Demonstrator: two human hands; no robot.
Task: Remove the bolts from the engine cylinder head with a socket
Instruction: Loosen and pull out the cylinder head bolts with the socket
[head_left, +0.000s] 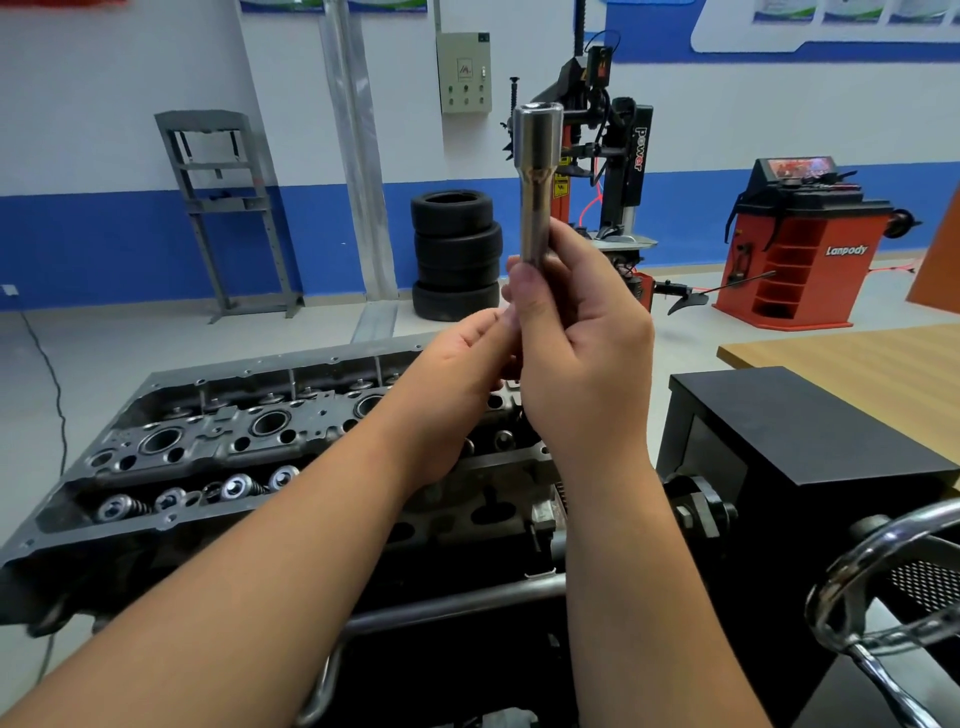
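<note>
Socket (540, 176) is up in front of me, held upright w/ the open hex end on top, well above the head (218, 447). It's a long, polished steel piece w/ a wider mouth and a narrower shank. I judge it stiff, fairly heavy for its size, and slick on that chrome finish; not fragile, but a drop onto the head's machined face could mark it.

R hand (582, 364) has fingers curled round the lower shank, thumb pressed along the front. L hand (467, 358) comes in from the side, fingertips pinching the shank's bottom end just beside the R thumb; what's at that end (drive square, maybe an extension) is hidden by the fingers, can't tell. Best hold, imo, is where I've got it: low on the narrow shank, mouth left free to seat on a bolt.

Head lies on the stand (457, 608) below my forearms, valve springs along its near edge and spark plug bores down the middle. I can't pick out bolts from here.

Black box (810, 426) sits right of the head, chrome handwheel (883, 571) near the lower R corner. Tyre stack (456, 254) and an orange balancer (810, 244) stand far back by the wall.
</note>
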